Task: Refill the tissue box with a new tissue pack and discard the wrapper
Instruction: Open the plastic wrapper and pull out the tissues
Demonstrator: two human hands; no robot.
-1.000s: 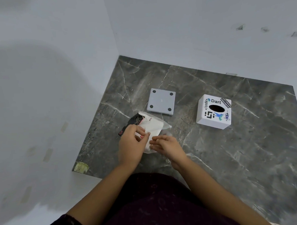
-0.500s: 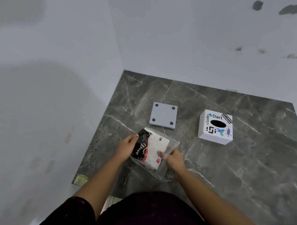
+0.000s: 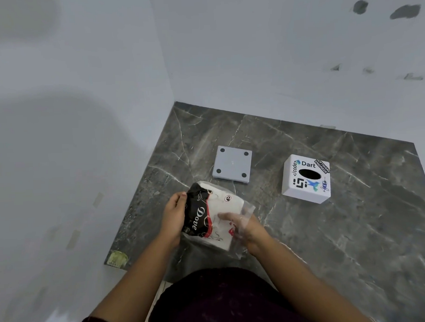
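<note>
Both hands hold a tissue pack in a black, white and red wrapper marked "Dove", lifted just above the dark marble floor. My left hand grips its black left end. My right hand sits inside the loose clear wrapper end, fingers on the white tissues. The white tissue box, covered in stickers with an oval slot on top, stands on the floor to the right and further away. Its grey square base plate lies flat beyond the pack.
The marble slab fills a corner between two pale walls, left and behind. A small yellowish sticker marks the slab's near-left corner. My dark-clothed lap is at the bottom.
The pack has been raised off the floor and turned so its label faces up. My right hand has slipped into the opened clear end. The view has tilted upward.
</note>
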